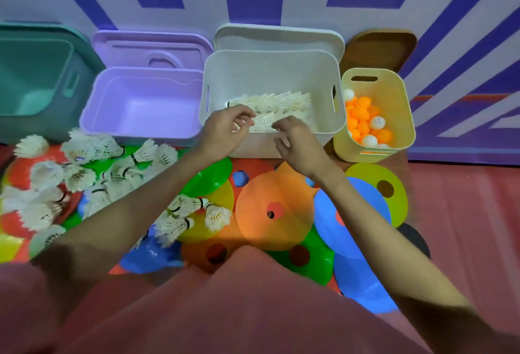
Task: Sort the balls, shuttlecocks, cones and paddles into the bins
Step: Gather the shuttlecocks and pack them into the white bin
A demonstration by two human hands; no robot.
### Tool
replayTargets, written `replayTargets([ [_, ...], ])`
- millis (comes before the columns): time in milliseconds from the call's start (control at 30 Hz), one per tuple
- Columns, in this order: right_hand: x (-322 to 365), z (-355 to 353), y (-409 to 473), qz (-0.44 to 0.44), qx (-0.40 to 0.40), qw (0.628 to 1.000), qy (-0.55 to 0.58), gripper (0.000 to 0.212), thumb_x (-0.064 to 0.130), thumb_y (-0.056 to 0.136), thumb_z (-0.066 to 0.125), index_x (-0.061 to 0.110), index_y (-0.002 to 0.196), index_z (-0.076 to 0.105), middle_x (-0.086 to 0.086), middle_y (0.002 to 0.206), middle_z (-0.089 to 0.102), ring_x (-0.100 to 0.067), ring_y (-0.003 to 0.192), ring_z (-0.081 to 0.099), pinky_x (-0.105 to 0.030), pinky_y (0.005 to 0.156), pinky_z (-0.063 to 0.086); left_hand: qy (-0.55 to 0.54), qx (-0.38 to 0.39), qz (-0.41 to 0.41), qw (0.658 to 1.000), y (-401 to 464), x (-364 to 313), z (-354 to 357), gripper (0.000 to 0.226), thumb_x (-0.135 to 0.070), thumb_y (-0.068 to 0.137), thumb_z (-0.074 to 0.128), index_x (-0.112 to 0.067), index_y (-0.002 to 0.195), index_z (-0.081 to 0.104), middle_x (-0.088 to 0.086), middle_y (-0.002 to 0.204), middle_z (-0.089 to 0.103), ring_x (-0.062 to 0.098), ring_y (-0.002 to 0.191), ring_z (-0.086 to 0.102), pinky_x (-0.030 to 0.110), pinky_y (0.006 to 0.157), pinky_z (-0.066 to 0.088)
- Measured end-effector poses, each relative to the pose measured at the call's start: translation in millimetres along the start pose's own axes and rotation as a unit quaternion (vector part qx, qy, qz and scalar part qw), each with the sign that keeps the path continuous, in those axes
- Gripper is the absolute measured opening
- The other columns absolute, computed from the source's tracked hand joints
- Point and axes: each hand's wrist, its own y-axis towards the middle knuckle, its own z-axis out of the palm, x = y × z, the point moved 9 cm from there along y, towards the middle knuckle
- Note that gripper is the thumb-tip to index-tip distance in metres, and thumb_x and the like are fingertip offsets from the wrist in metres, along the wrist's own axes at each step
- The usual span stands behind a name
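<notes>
The white bin (270, 69) stands at centre back and holds several white shuttlecocks (281, 102). My left hand (222, 128) and my right hand (298, 142) hover over its front wall, fingers loosely curled, with nothing visibly held. The right fingertips are close to the shuttlecocks in the bin. A pile of loose shuttlecocks (84, 173) lies on the floor at the left. Flat coloured cones (275, 207) are scattered under my forearms. The yellow bin (399, 106) at the right holds orange and white balls (363, 120).
An empty purple bin (112, 126) stands left of the white one, and a teal bin (17, 126) is at the far left. Lids lean on the striped wall behind the bins. A dark round object (416, 238) lies at the right edge of the cones. My knees fill the foreground.
</notes>
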Motion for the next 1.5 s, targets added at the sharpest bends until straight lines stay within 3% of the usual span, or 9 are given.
replayTargets([
  [200,43.0,42.5,-47.8,-0.058,0.046,0.997,-0.001,0.032,0.002,0.082,0.055,0.002,0.113,0.06,-0.016,0.109,0.057,-0.032,0.106,0.051,-0.032,0.088,0.038,0.066,-0.035,-0.038,0.997,-85.8,26.0,-42.5,0.013,-0.009,0.088,0.063,-0.008,0.1,0.068,0.004,0.083,0.068,0.017,0.075,0.063,0.025,0.069,0.051],
  [333,67.2,71.2,-73.2,-0.104,0.102,0.989,-0.005,0.024,0.002,0.083,0.056,-0.003,0.107,0.061,-0.021,0.102,0.058,-0.038,0.101,0.054,-0.04,0.087,0.042,0.079,-0.056,-0.087,0.991,-135.0,44.7,-59.4,0.014,-0.01,0.089,0.063,-0.007,0.102,0.068,0.004,0.088,0.069,0.013,0.079,0.062,0.012,0.071,0.047],
  [533,81.8,109.5,-99.9,-0.101,0.174,0.98,-0.015,0.037,0.007,0.087,0.055,0.001,0.124,0.054,-0.019,0.121,0.055,-0.033,0.116,0.049,-0.034,0.096,0.037,0.134,-0.015,-0.119,0.984,-188.1,70.6,-63.2,0.024,-0.016,0.088,0.066,-0.01,0.111,0.065,0.004,0.098,0.068,0.015,0.088,0.061,0.038,0.08,0.052],
  [633,86.6,123.3,-102.3,-0.081,0.185,0.979,-0.019,0.04,0.008,0.087,0.055,0.0,0.125,0.052,-0.019,0.12,0.054,-0.033,0.115,0.049,-0.035,0.094,0.039,0.151,0.05,-0.13,0.979,-205.2,89.7,-59.3,0.045,-0.031,0.08,0.075,-0.011,0.118,0.061,0.003,0.109,0.064,0.018,0.1,0.057,0.038,0.087,0.048],
  [833,82.8,157.0,-96.1,0.012,0.181,0.983,-0.035,0.048,0.006,0.085,0.056,0.002,0.131,0.045,-0.02,0.12,0.05,-0.035,0.118,0.045,-0.041,0.095,0.041,0.289,0.133,-0.017,0.948,-225.0,116.9,-52.2,0.09,-0.071,0.06,0.063,-0.015,0.13,0.053,0.008,0.131,0.048,0.026,0.122,0.04,0.046,0.099,0.034],
  [1000,73.7,172.4,-88.8,0.088,0.166,0.978,-0.089,0.048,0.008,0.086,0.055,0.004,0.133,0.046,-0.021,0.123,0.054,-0.04,0.114,0.049,-0.045,0.092,0.043,0.355,0.175,0.053,0.917,-229.1,128.3,-42.5,0.096,-0.061,0.053,0.078,-0.016,0.131,0.046,0.01,0.131,0.045,0.028,0.122,0.038,0.042,0.105,0.022],
  [1200,67.2,181.7,-85.0,0.143,0.136,0.978,-0.065,0.028,0.011,0.084,0.057,0.003,0.111,0.059,-0.018,0.106,0.065,-0.039,0.098,0.059,-0.045,0.079,0.047,0.372,0.18,0.153,0.898,-222.0,121.9,-38.6,0.067,-0.032,0.051,0.084,-0.009,0.107,0.057,0.014,0.122,0.052,0.029,0.115,0.04,0.045,0.101,0.022],
  [1367,64.9,178.3,-84.7,0.169,0.084,0.982,-0.027,0.013,0.011,0.086,0.054,0.001,0.087,0.062,-0.018,0.084,0.067,-0.039,0.079,0.06,-0.046,0.063,0.049,0.314,0.143,0.187,0.92,-219.0,117.0,-45.4,0.042,-0.017,0.061,0.075,-0.011,0.1,0.059,0.007,0.105,0.057,0.025,0.103,0.048,0.04,0.099,0.026],
  [1500,65.7,156.3,-88.2,0.171,0.009,0.985,0.005,0.02,0.019,0.091,0.053,0.003,0.082,0.059,-0.015,0.076,0.065,-0.036,0.069,0.059,-0.043,0.057,0.047,0.243,0.118,0.159,0.95,-213.7,112.7,-53.9,0.033,-0.025,0.078,0.064,-0.014,0.108,0.058,0.0,0.102,0.058,0.021,0.097,0.053,0.036,0.098,0.031],
])
